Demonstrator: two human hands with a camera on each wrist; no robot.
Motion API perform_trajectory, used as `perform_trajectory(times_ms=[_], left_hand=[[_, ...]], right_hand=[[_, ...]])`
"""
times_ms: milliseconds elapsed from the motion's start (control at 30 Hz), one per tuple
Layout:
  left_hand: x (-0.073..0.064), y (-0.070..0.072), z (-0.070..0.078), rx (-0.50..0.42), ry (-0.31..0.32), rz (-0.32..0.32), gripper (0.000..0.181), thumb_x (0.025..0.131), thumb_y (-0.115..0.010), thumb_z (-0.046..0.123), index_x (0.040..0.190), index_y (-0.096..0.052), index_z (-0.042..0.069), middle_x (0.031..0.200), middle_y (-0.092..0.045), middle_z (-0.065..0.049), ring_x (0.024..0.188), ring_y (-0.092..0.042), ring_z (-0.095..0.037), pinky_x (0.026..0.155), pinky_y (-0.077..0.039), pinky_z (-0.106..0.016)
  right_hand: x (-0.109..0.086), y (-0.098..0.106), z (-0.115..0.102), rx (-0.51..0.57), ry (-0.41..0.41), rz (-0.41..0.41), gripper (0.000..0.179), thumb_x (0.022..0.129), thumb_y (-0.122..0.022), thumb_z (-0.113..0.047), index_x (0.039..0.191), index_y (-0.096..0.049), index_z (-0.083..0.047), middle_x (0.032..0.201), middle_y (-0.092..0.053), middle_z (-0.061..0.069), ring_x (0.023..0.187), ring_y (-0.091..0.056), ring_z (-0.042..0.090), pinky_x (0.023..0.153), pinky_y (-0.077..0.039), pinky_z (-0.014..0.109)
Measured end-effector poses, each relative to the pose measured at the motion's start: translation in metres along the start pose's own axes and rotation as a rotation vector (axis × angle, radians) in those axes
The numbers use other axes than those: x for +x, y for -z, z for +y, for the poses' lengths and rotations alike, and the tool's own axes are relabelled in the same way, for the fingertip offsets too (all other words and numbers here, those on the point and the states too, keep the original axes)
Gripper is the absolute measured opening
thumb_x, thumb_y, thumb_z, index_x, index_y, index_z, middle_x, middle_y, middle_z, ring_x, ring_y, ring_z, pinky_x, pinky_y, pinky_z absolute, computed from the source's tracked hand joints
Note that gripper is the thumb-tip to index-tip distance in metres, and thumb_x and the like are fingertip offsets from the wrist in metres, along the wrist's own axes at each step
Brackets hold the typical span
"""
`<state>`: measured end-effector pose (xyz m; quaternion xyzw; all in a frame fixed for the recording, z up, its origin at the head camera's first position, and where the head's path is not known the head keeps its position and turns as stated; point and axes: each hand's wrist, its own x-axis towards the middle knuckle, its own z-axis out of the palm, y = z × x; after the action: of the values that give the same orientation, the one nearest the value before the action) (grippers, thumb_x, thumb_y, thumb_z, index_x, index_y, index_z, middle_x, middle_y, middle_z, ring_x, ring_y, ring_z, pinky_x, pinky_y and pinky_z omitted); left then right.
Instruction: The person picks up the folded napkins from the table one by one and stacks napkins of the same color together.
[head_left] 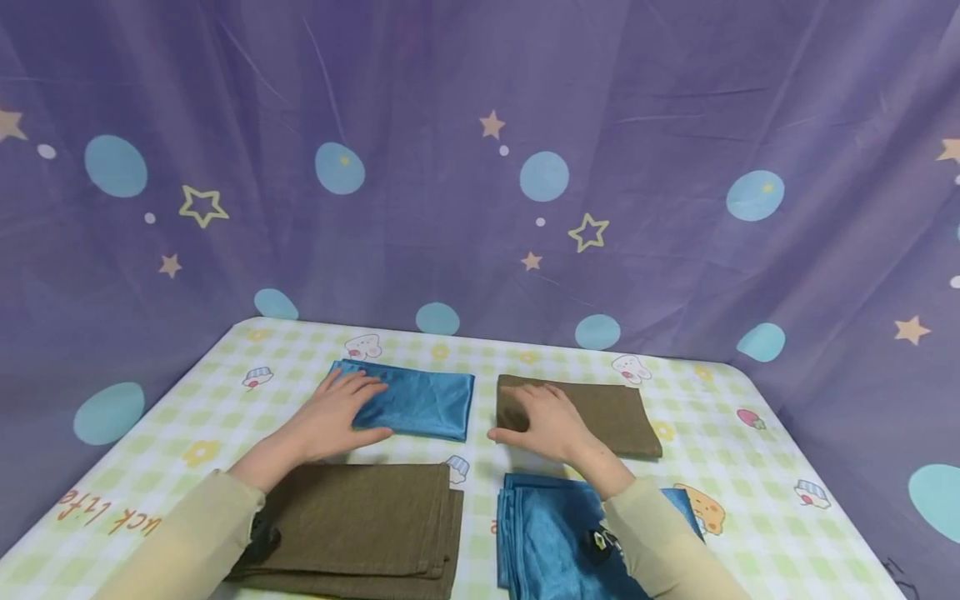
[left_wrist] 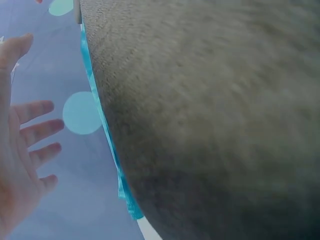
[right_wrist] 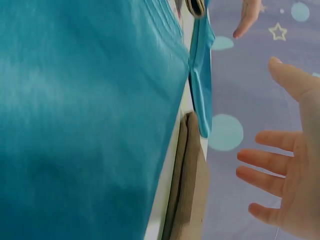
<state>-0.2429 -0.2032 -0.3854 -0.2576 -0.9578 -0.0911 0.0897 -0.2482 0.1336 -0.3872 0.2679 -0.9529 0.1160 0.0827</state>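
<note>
My left hand [head_left: 335, 414] hovers with spread fingers over the left end of a folded blue satin cloth [head_left: 427, 404] at the back left. To its right, my right hand [head_left: 546, 422] is held above the left part of a folded brown cloth [head_left: 611, 412], fingers extended. Neither hand grips anything; the left wrist view and right wrist view show both palms bare and apart from the cloths. Nearer me lie a stack of folded brown cloth [head_left: 367, 517], below my left forearm, and a stack of folded blue satin cloth [head_left: 547, 533], partly hidden by my right sleeve.
The table [head_left: 765, 500] has a green-and-white checked cover with cartoon prints. A purple curtain [head_left: 450, 83] with stars and blue dots hangs behind it and at both sides. Narrow strips of tablecloth separate the four cloth piles.
</note>
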Motion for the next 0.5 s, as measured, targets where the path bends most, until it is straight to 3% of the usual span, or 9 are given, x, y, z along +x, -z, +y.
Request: perform_trajectory(times_ms=[233,500], left_hand=[[-0.013,0.002,-0.002,0.037,-0.029,0.03,0.055,0.079,-0.06,0.053,0.116,-0.061,0.012,0.115,-0.059,-0.006,0.114,-0.049,-0.029,0.104,-0.022,-0.051],[-0.025,0.002,-0.005,0.032,-0.017,-0.025,0.044,0.08,-0.059,0.053,0.102,-0.067,0.015,0.101,-0.062,0.0,0.1,-0.056,-0.026,0.089,-0.038,-0.049]], right_hand=[[0.0,-0.005,-0.021,0.027,0.052,-0.068,0.07,0.079,-0.048,-0.068,0.128,-0.052,-0.018,0.12,-0.058,0.001,0.107,-0.055,0.02,0.095,-0.036,0.048],[0.001,-0.012,-0.042,0.032,0.12,-0.171,0.068,0.079,-0.044,-0.07,0.125,-0.054,-0.022,0.114,-0.061,-0.004,0.104,-0.057,0.014,0.093,-0.039,0.044]])
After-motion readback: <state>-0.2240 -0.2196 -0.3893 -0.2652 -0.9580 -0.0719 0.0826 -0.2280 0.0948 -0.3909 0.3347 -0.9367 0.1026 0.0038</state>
